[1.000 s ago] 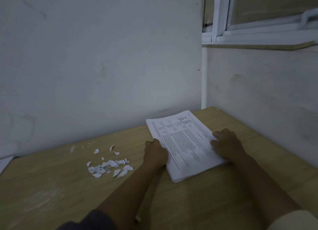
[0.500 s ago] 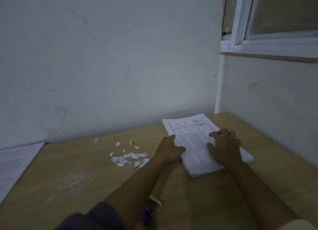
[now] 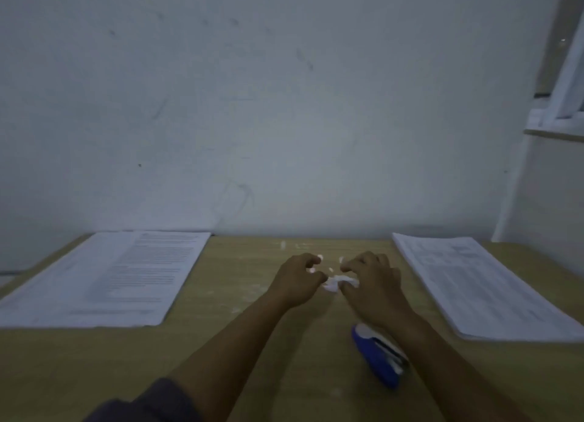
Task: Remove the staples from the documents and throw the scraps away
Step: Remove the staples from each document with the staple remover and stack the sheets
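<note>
A small heap of white paper scraps [image 3: 335, 282] lies on the wooden table [image 3: 240, 333] between my two hands. My left hand [image 3: 295, 281] is curled at the heap's left side, with a small white bit between thumb and fingers. On the right side, my right hand [image 3: 371, 284] curls its thumb and fingers round the scraps. A few loose scraps [image 3: 331, 269] lie just beyond the fingertips. One printed document stack [image 3: 480, 282] lies to the right and another document stack [image 3: 104, 276] to the left. The picture is blurred.
A blue stapler-like tool [image 3: 377, 355] lies on the table under my right forearm. A white wall [image 3: 284, 121] stands right behind the table. A side wall and window sill [image 3: 553, 134] close off the right.
Both hands left the right-hand document stack and moved left to the scrap heap, curling around it. My view swung left, bringing the left stack and the blue tool into sight.
</note>
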